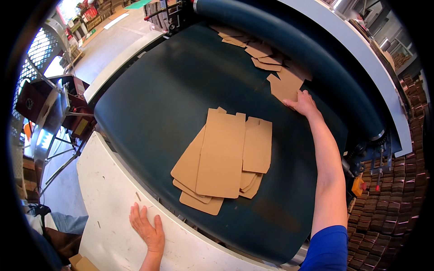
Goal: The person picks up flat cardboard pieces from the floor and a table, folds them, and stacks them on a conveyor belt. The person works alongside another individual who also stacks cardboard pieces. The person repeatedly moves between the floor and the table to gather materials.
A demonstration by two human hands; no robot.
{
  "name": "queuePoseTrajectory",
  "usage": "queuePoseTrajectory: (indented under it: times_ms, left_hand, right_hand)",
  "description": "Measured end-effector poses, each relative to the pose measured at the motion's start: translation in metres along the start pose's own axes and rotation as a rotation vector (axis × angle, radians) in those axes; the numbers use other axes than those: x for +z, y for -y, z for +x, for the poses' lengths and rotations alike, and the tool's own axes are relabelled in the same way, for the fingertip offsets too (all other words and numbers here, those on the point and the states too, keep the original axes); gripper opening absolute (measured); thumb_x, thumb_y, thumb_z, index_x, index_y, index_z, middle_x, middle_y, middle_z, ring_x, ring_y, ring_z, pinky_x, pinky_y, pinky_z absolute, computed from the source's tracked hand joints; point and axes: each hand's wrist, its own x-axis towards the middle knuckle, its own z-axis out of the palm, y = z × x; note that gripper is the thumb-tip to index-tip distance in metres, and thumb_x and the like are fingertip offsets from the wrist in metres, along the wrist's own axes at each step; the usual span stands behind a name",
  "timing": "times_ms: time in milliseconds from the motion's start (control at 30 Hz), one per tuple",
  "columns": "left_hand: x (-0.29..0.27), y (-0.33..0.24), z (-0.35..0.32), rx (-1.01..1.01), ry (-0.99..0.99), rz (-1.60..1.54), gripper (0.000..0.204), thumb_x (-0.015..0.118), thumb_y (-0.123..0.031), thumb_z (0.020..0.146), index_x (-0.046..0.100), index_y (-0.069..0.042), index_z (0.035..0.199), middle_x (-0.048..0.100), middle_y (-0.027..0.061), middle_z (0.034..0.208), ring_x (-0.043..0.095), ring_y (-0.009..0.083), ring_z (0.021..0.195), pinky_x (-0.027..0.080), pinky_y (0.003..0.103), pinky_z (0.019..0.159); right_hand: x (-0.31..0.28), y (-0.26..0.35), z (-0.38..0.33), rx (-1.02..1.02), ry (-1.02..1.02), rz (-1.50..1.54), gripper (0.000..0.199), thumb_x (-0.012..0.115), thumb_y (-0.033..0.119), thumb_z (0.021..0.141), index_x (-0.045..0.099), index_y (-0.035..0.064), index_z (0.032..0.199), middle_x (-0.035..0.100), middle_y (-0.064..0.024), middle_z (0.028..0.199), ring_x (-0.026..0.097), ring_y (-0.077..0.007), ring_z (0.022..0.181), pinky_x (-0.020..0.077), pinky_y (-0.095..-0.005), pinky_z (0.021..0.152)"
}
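- Not possible to read any word, number, brand or sign anywhere in the view.
- On the maroon panel (34, 95) at far left: just a small, pale, roundish mark (29, 103), too small to make out as lettering or emblem.
- On the dark red casing (84, 115) just right of there: a yellowish patch (82, 127), perhaps a label, too small to read.
- On the yellow housing (358, 186) at the machine's right end: too small to tell whether marked.
- Among the red items (89, 21) in the background at upper left: too far off and blurred for reading any print.
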Motion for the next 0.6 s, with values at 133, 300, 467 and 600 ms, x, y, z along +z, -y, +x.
queuePoseTrajectory:
  times_ms: [133, 300, 467, 600]
  left_hand:
    - [0.002, -0.002, 0.003, 0.021, -0.006, -0.024, 0.045, 0.061, -0.018, 0.089, 0.048, 0.0, 0.129, 0.036, 0.0187, 0.149, 0.028, 0.0402, 0.14, 0.018, 0.057, 0.115]
    - [0.0, 0.003, -0.002, 0.025, -0.028, -0.01, 0.045, 0.062, -0.019, 0.089, 0.05, 0.001, 0.127, 0.036, 0.0182, 0.15, 0.028, 0.039, 0.141, 0.019, 0.056, 0.115]
    - [0.0, 0.002, -0.002, 0.035, -0.05, 0.016, 0.044, 0.061, -0.021, 0.09, 0.051, 0.0, 0.128, 0.036, 0.0178, 0.149, 0.029, 0.0368, 0.141, 0.019, 0.054, 0.116]
    - [-0.003, 0.002, -0.004, 0.025, -0.052, 0.006, 0.045, 0.061, -0.024, 0.091, 0.051, 0.0, 0.128, 0.037, 0.0171, 0.149, 0.029, 0.0358, 0.141, 0.019, 0.053, 0.116]
  right_hand:
    - [0.022, -0.033, -0.007, 0.27, -0.082, 0.517, 0.051, 0.081, 0.035, 0.077, 0.058, 0.0034, 0.111, 0.065, -0.0075, 0.094, 0.064, -0.0223, 0.086, 0.0536, -0.0352, 0.076]
    - [0.022, -0.027, -0.051, 0.569, 0.178, 1.342, 0.015, 0.069, 0.024, 0.09, 0.063, 0.0111, 0.094, 0.057, 0.0035, 0.075, 0.052, -0.0073, 0.06, 0.0453, -0.0234, 0.048]
    - [-0.007, -0.012, -0.141, 0.492, 0.199, 1.472, 0.017, 0.058, 0.028, 0.097, 0.059, 0.0117, 0.102, 0.058, 0.0014, 0.073, 0.053, -0.0075, 0.056, 0.0407, -0.0207, 0.046]
    - [-0.052, -0.001, -0.252, 0.435, 0.251, 1.333, 0.021, 0.058, 0.028, 0.099, 0.058, 0.0082, 0.102, 0.057, 0.0003, 0.073, 0.055, -0.0077, 0.058, 0.0399, -0.0211, 0.045]
